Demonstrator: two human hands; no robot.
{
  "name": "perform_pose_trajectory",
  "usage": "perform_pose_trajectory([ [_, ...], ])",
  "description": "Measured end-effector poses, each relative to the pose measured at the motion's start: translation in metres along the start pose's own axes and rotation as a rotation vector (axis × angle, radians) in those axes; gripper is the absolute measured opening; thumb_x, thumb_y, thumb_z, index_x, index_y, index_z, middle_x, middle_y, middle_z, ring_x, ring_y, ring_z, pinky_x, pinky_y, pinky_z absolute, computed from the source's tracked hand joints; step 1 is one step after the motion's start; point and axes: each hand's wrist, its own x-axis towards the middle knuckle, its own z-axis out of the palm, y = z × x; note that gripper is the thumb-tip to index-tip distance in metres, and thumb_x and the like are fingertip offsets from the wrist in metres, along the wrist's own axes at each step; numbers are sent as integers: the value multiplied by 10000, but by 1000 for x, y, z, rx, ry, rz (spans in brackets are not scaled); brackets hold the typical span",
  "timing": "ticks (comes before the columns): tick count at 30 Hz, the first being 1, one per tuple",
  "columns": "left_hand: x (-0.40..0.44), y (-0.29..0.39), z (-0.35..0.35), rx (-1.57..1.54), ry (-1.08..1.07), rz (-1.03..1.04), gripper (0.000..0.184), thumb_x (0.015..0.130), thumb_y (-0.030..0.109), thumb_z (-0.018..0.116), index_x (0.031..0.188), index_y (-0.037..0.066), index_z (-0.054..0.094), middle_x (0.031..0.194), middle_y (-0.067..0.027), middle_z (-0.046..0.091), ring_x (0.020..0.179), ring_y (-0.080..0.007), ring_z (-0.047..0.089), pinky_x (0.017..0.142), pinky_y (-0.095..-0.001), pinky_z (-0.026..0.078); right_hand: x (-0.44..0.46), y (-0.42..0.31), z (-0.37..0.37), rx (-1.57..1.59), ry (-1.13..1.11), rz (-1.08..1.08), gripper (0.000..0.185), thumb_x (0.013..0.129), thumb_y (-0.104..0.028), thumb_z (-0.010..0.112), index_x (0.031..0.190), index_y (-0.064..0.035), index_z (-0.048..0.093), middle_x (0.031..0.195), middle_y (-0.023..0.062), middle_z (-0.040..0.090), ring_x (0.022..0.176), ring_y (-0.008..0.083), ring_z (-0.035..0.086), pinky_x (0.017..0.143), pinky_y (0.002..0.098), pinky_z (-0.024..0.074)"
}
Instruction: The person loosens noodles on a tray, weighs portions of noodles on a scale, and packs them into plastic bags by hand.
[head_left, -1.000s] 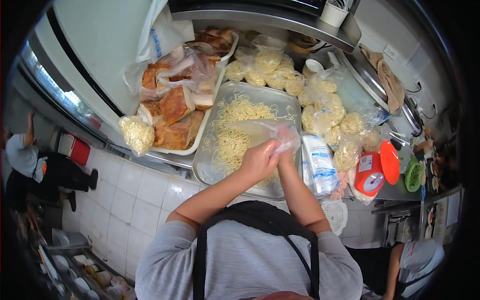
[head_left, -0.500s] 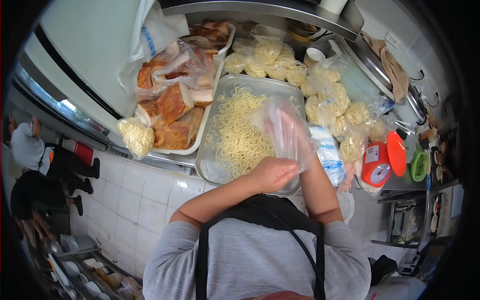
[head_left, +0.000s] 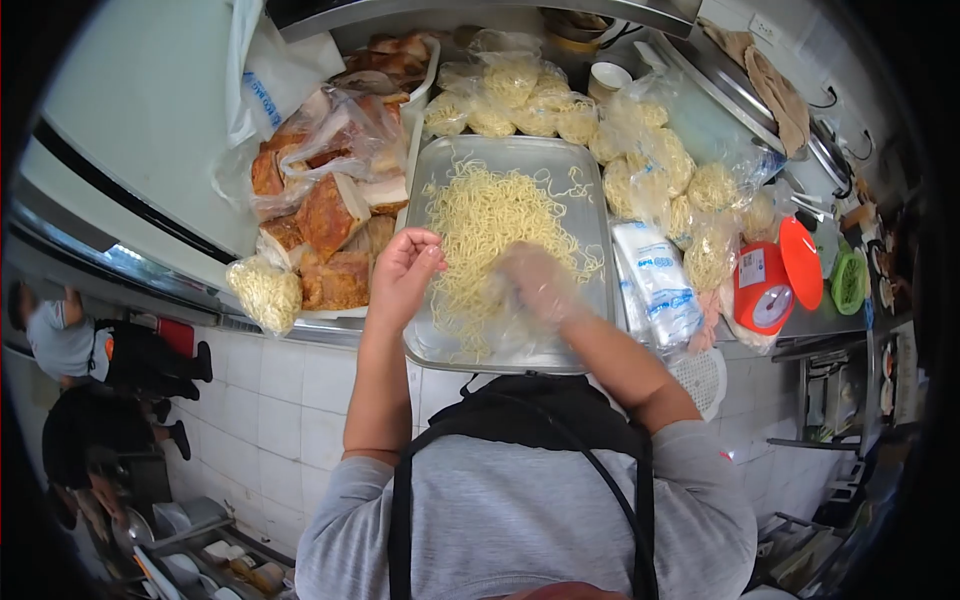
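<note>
A metal tray (head_left: 508, 148) holds a loose heap of thin yellow noodles (head_left: 500, 205). My right hand (head_left: 535, 285), covered by a clear plastic bag, reaches down into the near right part of the heap. Motion smears its fingers, so its grip does not show. Over the tray's left edge is my left hand (head_left: 405, 275), bare, its fingers loosely curled with a gap to the thumb and nothing visible in it.
Roasted pork slabs (head_left: 335, 215) fill a white tray on the left, beside a bagged noodle portion (head_left: 265, 295). Bagged noodles (head_left: 510, 80) line the back and right. Packaged plastic bags (head_left: 657, 285) and a red scale (head_left: 765, 285) are on the right. Two people (head_left: 75, 340) stand far left.
My right hand, in the plastic bag, has moved left and down into the noodles. My left hand has let go of the bag near the right wrist and moved to the tray's left edge.
</note>
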Motion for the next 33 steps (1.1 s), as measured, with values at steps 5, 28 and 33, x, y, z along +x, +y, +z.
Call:
perform_pose_trajectory([
  [5,-2,4,-11,65,93,-19,105,821,126,469,886,46,489,720,-15,538,652,-85,524,574,-193,388,40,66,-34,1877,-113,656,246,798,-219,496,994,-78,541,874,82,549,682,200,579,535,250,497],
  [28,15,-55,-12,129,-14,-291,168,802,100,494,947,25,453,758,1,486,677,-63,460,634,-186,387,-3,115,18,964,-66,573,326,778,-242,484,1066,-91,466,920,119,565,814,221,549,737,316,430],
  [33,11,-63,-12,145,-21,-288,167,800,100,498,946,29,457,766,-4,486,691,-68,458,637,-194,390,-6,20,-54,-259,-121,262,263,767,-192,473,1024,-146,496,854,80,557,823,184,557,680,317,452],
])
